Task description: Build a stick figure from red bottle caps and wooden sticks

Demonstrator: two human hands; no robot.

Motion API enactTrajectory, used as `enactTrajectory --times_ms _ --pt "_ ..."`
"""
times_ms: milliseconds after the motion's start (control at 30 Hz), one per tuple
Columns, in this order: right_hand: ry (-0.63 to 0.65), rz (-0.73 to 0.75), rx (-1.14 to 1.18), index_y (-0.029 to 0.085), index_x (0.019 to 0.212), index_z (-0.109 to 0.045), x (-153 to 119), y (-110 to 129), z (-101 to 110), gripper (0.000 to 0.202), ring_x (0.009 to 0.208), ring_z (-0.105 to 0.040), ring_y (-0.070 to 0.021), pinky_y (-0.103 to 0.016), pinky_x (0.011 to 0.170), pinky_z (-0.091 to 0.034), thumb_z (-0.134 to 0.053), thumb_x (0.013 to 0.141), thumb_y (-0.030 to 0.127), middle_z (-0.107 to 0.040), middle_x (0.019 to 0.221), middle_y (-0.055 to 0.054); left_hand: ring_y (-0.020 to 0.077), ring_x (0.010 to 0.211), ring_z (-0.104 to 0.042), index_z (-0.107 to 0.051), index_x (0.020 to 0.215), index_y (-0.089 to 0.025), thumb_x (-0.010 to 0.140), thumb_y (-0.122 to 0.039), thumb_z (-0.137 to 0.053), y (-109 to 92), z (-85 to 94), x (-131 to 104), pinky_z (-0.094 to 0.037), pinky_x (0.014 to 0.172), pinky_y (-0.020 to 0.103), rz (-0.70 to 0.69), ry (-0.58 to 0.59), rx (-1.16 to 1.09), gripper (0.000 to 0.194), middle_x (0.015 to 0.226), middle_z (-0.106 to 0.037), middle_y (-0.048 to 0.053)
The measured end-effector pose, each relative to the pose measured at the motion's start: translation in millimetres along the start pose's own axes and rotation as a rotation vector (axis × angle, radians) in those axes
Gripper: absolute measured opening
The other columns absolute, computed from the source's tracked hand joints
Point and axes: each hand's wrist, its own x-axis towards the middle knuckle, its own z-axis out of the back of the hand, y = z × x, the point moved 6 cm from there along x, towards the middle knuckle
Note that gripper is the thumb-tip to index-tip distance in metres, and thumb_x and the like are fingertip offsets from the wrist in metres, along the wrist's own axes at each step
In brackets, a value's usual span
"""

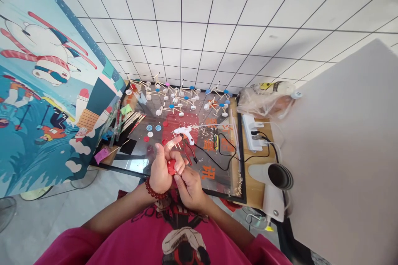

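My left hand (161, 170), with a bead bracelet at the wrist, has its thumb and index finger raised while its other fingers curl round a red bottle cap (171, 167). From the right, my right hand (191, 186) meets it, its thumb and fingers closed at the cap's edge. Just beyond my hands a white glue gun (186, 134) lies on the glass tabletop, beside red-handled pliers (188, 152). Loose caps rest to the left, among them a blue cap (158, 128) and a white cap (150, 134).
Several small stick models with cap wheels (186, 98) stand along the back. Sticks and wrappers (132, 122) lie on the left. A power strip (253, 132), a plastic bag (265, 99) and stacked cups (280, 176) sit at the right. A black cable (214, 165) crosses the glass.
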Motion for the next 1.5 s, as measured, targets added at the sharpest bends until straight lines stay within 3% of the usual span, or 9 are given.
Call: enactTrajectory --times_ms 333,600,1500 --pt "0.007 -0.064 0.014 0.022 0.079 -0.052 -6.9 -6.0 -6.6 0.033 0.061 -0.048 -0.0166 -0.03 0.061 -0.038 -0.034 0.102 0.035 -0.051 0.065 -0.002 0.0104 0.042 -0.042 -0.067 0.119 -0.017 0.09 -0.073 -0.038 6.1 2.5 -4.2 -0.052 0.069 0.034 0.01 -0.035 -0.028 0.069 0.044 -0.045 -0.006" --pt "-0.035 -0.093 0.041 0.021 0.074 -0.051 -5.5 -4.8 -8.6 0.031 0.058 -0.046 -0.0142 -0.028 0.057 -0.036 -0.038 0.101 0.031 -0.05 0.062 0.0 0.0166 0.06 -0.055 -0.069 0.114 -0.014 0.088 -0.073 -0.045 9.9 10.8 0.3 -0.05 0.085 0.04 -0.005 -0.053 -0.064 0.069 0.043 -0.044 -0.005" --pt "0.013 -0.225 0.113 0.023 0.071 -0.045 -11.7 -15.8 -20.9 0.037 0.056 -0.039 -0.0138 -0.028 0.056 -0.032 -0.036 0.102 0.041 -0.044 0.062 0.002 0.0191 0.065 -0.06 -0.068 0.115 -0.014 0.088 -0.069 -0.051 18.3 24.0 -2.5 -0.051 0.084 0.041 -0.033 -0.113 -0.049 0.063 0.043 -0.044 -0.005"
